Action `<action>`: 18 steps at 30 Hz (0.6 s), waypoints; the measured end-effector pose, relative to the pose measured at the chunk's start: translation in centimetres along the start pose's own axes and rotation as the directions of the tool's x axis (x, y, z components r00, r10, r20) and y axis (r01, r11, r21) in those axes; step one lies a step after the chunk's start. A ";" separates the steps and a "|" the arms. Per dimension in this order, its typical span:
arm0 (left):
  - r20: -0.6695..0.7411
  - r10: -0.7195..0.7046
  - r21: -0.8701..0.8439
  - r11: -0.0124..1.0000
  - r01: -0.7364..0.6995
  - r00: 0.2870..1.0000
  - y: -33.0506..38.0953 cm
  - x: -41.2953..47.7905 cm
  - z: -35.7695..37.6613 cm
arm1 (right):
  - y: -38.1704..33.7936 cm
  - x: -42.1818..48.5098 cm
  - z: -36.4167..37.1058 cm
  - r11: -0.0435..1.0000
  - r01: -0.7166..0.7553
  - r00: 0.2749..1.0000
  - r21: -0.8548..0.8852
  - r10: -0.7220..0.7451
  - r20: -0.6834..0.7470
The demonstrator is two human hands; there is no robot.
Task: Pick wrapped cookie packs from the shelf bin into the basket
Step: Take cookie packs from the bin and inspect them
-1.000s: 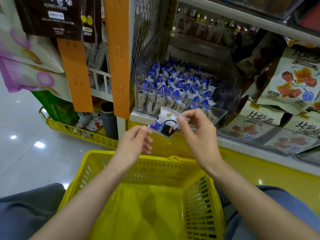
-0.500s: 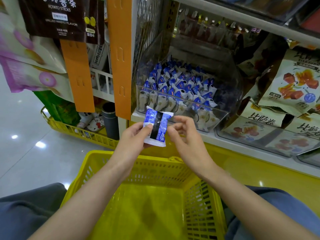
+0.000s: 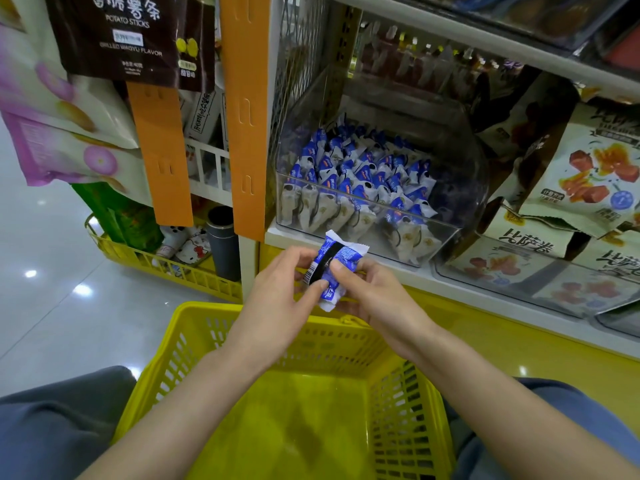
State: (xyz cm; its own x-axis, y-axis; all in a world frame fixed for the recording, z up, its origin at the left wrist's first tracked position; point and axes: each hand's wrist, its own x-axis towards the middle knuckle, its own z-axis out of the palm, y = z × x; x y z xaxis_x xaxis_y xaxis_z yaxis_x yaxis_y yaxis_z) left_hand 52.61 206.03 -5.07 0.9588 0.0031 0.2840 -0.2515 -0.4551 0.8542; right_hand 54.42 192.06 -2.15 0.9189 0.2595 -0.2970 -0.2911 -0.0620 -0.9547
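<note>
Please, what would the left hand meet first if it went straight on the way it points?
Past the cookie pack it holds, the left hand would probably meet the front wall of the clear bin; depth is unclear.

A single wide-angle view from the person's head faces forward and down at the clear shelf bin (image 3: 460, 143), which sits just above the frame's centre, near enough that print on packets beside it can be read. Below the bin, the yellow basket (image 3: 207, 308) is seen from above, down to its bottom. Left of the bin lies the shop floor (image 3: 52, 306); to the right of it the shelf (image 3: 424, 276) runs off-frame.
</note>
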 end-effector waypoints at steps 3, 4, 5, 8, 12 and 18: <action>0.029 -0.005 0.042 0.999 0.004 1.000 -0.1 -0.2 0.1 | 0.1 0.0 0.1 0.999 0.020 1.000 -0.029 -0.020 -0.012; 0.038 -0.018 0.074 0.997 0.015 0.999 -0.1 -0.2 0.1 | 0.3 0.1 0.3 0.999 0.024 0.999 -0.039 -0.025 -0.024; 0.042 -0.028 0.103 0.994 0.023 0.999 0.0 -0.3 0.0 | 0.4 0.1 0.4 0.998 0.032 0.999 -0.057 -0.033 -0.030; 0.034 -0.017 0.162 0.987 0.011 0.999 0.3 -0.5 -0.3 | 0.8 0.1 0.7 0.987 0.094 0.995 -0.133 -0.096 -0.008; 0.010 0.014 0.238 0.971 -0.016 1.000 0.7 -0.4 -0.8 | 1.0 0.1 0.8 0.972 0.159 0.987 -0.172 -0.158 0.024; -0.002 0.040 0.371 0.928 -0.036 0.999 1.0 -0.3 -1.3 | 1.2 -0.1 0.6 0.898 0.246 0.969 -0.365 -0.234 0.079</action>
State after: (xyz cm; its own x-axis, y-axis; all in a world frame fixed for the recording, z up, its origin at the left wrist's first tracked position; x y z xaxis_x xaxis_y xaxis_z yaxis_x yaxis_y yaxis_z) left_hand 51.89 206.71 -3.76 0.9477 -0.0133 0.3189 -0.2193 -0.7530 0.6204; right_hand 53.83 192.51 -3.28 0.9376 0.3419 -0.0634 0.0618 -0.3435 -0.9371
